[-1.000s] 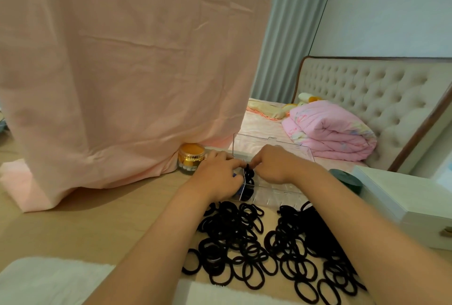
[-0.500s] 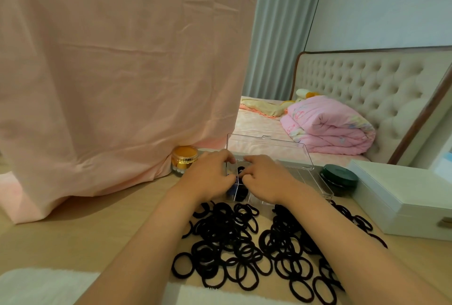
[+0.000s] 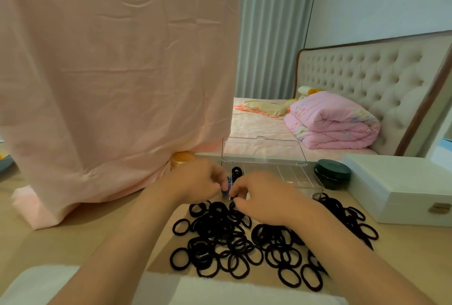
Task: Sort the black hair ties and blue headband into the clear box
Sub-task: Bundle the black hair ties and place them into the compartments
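Head view: thin black hair ties (image 3: 244, 243) heaped.

The light wooden desk (image 3: 73, 243) carries a loose heap of black elastic hair ties (image 3: 234, 243), an open clear plastic box (image 3: 288, 175), a round dark green tin (image 3: 332, 173), a white rectangular case (image 3: 403, 184), a gold-lidded jar (image 3: 182, 158), draped pink cloth (image 3: 110, 84) and a white towel (image 3: 220, 292).

Wooden table (image 3: 73, 238): heap of black hair ties (image 3: 234, 243) spread near its front edge. Clear box (image 3: 288, 172), lid raised, behind the heap; a few ties in its left compartment. Left hand (image 3: 195, 180) and right hand (image 3: 264, 197) close together at the box's left front corner, fingers curled; a small blue item (image 3: 228, 180) between them, grip unclear. Dark green round tin (image 3: 332, 173) right of box; white case (image 3: 403, 187) beyond. Pink cloth (image 3: 117, 72) hangs at left.
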